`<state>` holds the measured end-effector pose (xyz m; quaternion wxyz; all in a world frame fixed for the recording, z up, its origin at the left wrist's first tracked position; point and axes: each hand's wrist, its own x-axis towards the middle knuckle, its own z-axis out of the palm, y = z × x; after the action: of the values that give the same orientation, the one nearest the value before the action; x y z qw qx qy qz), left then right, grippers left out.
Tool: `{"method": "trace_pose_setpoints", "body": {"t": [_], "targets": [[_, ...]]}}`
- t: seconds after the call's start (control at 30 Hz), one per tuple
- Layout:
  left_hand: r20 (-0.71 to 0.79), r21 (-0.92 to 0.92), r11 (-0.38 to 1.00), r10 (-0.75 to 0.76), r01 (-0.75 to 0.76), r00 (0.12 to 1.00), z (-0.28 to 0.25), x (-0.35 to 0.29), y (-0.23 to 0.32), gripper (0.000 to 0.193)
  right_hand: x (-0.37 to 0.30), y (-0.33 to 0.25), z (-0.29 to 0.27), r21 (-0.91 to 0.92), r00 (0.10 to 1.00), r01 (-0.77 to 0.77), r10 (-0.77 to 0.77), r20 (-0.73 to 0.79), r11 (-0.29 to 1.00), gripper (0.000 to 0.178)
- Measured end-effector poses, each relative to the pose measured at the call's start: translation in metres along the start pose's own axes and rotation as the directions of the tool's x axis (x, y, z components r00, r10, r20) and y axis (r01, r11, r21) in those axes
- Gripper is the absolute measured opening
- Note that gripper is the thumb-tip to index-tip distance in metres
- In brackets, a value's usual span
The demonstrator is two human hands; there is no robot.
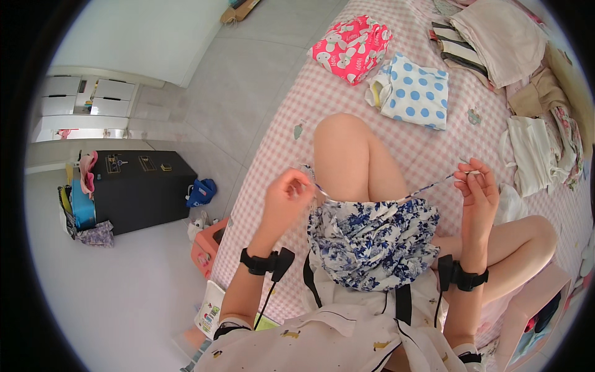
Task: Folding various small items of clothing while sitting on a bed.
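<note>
A white garment with a dark blue floral print (375, 245) lies bunched across my lap. Thin cords or straps of matching print run from its upper edge out to both sides. My right hand (478, 189) pinches the end of the right cord (435, 184) and holds it stretched, raised to the right of the garment. On the other side, my left hand (290, 191) is curled above my thigh at the left cord (321, 190), its fingers closed and slightly blurred. Both wrists carry black straps with small devices.
I sit on a bed with a pink checked sheet (279, 167). Ahead lie a folded pink rabbit-print cloth (352, 51) and a folded blue-dotted garment (414, 94). Piled clothes (499, 43) and a white garment (531, 155) are on the right. A black cabinet (145, 192) stands left, a pink box (517, 319) lower right.
</note>
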<state>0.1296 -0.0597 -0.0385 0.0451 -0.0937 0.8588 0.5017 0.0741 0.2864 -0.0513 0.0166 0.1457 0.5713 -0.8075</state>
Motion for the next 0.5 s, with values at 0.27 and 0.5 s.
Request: {"method": "trace_pose_setpoints", "body": {"t": [0.27, 0.5], "targets": [[-0.248, -0.152, 0.988, -0.06, 0.023, 0.967, -0.052, 0.017, -0.001, 0.009, 0.009, 0.003, -0.017, 0.032, 0.993, 0.037, -0.033, -0.114, 0.999, 0.021], [-0.41, -0.029, 0.999, -0.026, 0.015, 0.912, -0.066, 0.026, 0.003, 0.011, 0.008, -0.001, -0.019, 0.255, 0.997, 0.0, 0.019, -0.073, 0.967, 0.02]]}}
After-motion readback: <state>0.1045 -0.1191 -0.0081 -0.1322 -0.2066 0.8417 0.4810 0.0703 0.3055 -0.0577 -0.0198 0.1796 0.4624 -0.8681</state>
